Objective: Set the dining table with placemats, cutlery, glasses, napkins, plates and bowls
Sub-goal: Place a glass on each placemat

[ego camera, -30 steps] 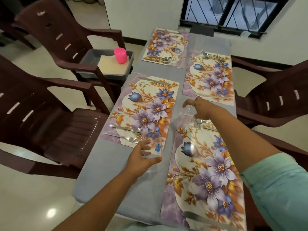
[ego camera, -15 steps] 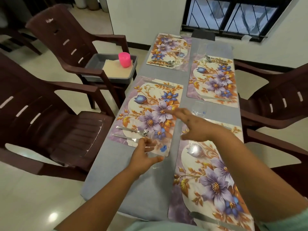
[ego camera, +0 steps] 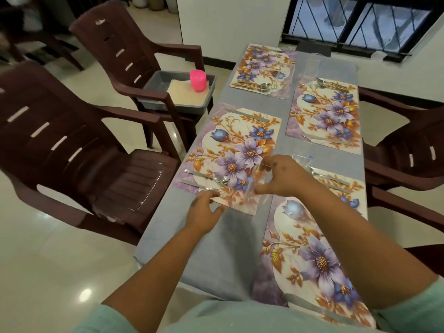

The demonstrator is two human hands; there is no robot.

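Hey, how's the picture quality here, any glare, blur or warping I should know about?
Head view: a bright ceiling-light glare spot on the glossy cream floor tiles; wide-angle warping bows the dark brown plastic chair and the grey-clothed table's edges; the clear drinking glass between the hands is faint and smeared, hard to outline; the barred window looks hazy.

No text, label, brand, number or sign can be read on anything here.
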